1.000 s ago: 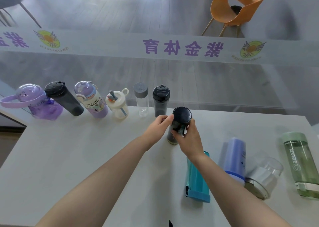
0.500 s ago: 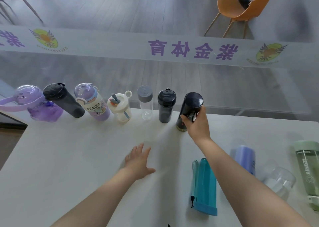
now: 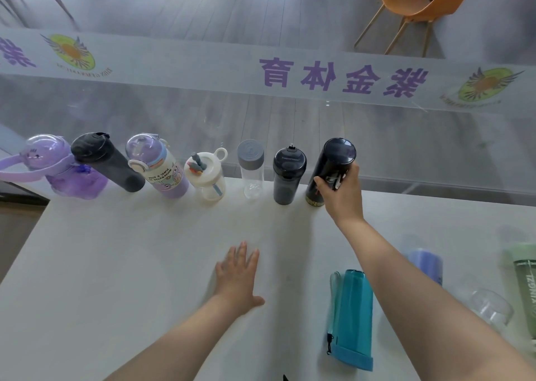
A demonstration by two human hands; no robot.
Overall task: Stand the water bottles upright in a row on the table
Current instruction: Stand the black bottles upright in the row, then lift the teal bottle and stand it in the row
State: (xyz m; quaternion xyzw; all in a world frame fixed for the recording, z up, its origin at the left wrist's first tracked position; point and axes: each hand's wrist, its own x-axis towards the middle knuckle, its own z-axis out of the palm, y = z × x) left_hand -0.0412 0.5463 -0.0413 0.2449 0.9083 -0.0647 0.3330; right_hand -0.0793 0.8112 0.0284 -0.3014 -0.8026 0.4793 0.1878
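White table point(image 3: 116, 264) by a glass wall. Six bottles stand along its far edge. Left hand point(image 3: 237, 279) lies flat, holding nothing. Right hand point(image 3: 342, 195) grips the black bottle point(image 3: 330, 169), adding it to the row. Teal bottle point(image 3: 352, 317) lies down, waiting.

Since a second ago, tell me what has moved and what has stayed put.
The dark bottle went from mid-table, held in both hands, to the right end of the row at the far edge. The right hand still grips it. The left hand let go and now lies flat on the table. The six bottles already in the row and the four lying at the right have not moved.
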